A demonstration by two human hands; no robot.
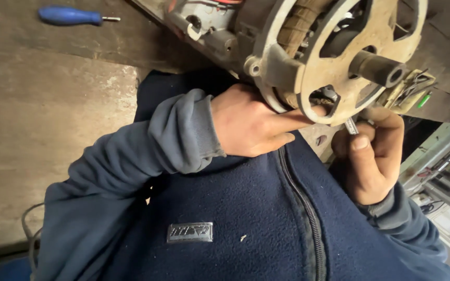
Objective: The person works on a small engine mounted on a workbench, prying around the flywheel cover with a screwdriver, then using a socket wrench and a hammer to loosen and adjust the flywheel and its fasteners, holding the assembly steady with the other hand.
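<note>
Left hand (pixel 251 125) grips the electric motor's (pixel 334 52) rim at the workbench (pixel 53 104) edge | right hand (pixel 371 156) pinches a thin metal tool (pixel 351 126) | I judge motor heavy, stiff; hold the rim.

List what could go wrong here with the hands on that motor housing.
1. The left hand has a finger pushed into an opening of the motor end housing; the metal edge could pinch or scrape it if the housing shifts.
2. The right hand pinches a small metal tool close under the housing rim; a slip could drive it into the left finger.
3. The motor looks propped at the bench edge against the body, so it may tip.
</note>
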